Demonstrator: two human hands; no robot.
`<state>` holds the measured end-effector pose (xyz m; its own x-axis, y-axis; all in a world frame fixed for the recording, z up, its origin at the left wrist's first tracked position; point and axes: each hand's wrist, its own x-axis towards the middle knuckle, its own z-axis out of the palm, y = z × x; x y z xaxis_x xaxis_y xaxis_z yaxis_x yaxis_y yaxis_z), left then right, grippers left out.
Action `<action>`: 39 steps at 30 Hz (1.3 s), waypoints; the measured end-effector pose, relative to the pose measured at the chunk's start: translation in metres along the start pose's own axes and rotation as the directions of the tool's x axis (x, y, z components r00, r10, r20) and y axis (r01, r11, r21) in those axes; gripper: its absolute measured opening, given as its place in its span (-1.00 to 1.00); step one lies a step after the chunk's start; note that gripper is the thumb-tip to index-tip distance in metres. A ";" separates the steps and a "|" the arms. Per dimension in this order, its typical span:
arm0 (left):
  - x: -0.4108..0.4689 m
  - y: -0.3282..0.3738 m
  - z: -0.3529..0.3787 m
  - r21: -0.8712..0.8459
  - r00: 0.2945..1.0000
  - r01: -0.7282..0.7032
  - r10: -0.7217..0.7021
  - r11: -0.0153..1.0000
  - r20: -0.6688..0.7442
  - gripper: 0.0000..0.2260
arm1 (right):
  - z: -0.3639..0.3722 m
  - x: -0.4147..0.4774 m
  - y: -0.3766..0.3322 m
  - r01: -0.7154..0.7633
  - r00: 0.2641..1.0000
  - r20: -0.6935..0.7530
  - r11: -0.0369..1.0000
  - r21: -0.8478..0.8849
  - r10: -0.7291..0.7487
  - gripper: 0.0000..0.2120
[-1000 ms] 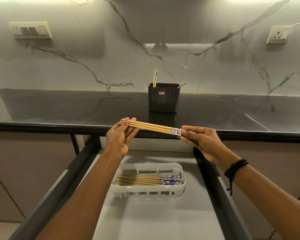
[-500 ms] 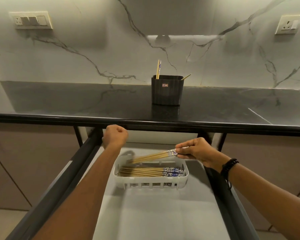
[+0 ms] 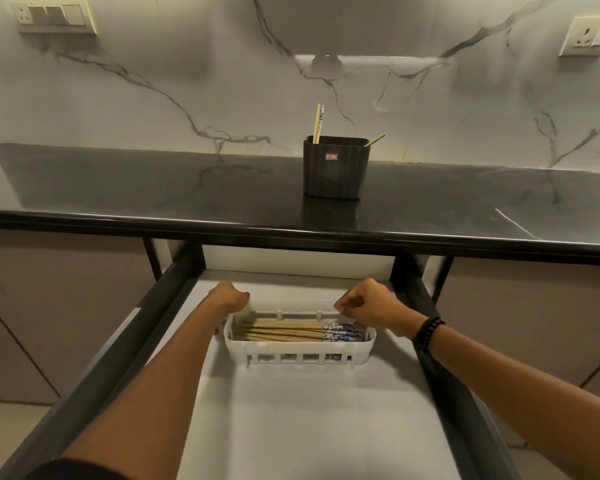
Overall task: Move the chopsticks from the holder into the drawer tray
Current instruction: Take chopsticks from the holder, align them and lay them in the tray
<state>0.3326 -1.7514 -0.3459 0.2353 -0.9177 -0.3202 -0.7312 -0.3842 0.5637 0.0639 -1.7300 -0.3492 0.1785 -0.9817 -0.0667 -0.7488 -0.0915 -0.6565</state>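
Observation:
A white slotted tray (image 3: 300,353) sits in the open drawer and holds several wooden chopsticks (image 3: 291,332) with blue-patterned ends, lying flat and pointing left to right. My left hand (image 3: 227,299) hovers as a loose fist over the tray's left end, holding nothing I can see. My right hand (image 3: 371,306) is curled in a fist over the tray's right end, just above the patterned ends. On the counter stands a dark holder (image 3: 333,168) with two upright chopsticks (image 3: 318,123) at its left and one slanted stick (image 3: 374,140) poking out at the right.
The black countertop edge (image 3: 291,233) overhangs the drawer's back. Dark drawer rails (image 3: 146,306) run down both sides, with a pale drawer floor (image 3: 291,427) in front of the tray. A marble wall with switch plates rises behind the counter.
The bundle I held in both hands at counter height went down on the right hand alone and now lies in the tray. Both hands are now fists above the tray's ends.

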 end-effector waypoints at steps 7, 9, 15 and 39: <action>0.004 -0.001 0.003 -0.013 1.000 -0.001 0.001 1.000 -0.024 -0.60 | 0.007 0.000 0.006 0.125 0.991 0.062 0.970 -0.210 -0.115 -0.74; 0.005 -0.002 0.003 -0.016 1.000 0.005 -0.005 1.000 -0.025 -0.59 | 0.009 0.000 0.004 0.151 0.988 0.065 0.960 -0.236 -0.140 -0.73; -0.007 0.016 -0.005 0.218 0.959 -0.185 0.225 0.958 -0.175 -0.73 | -0.003 0.003 -0.011 0.201 0.967 -0.141 0.976 -0.082 -0.211 -0.78; 0.036 0.141 -0.086 0.626 0.858 -0.337 0.503 0.703 -0.102 -0.50 | -0.181 0.188 -0.081 0.052 0.779 -0.626 0.990 0.128 0.040 -0.56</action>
<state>0.2936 -1.8474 -0.2125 -0.1001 -0.9912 0.0862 -0.9943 0.1028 0.0273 0.0430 -1.9371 -0.1728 -0.2906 -0.8726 0.3927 -0.6507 -0.1207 -0.7497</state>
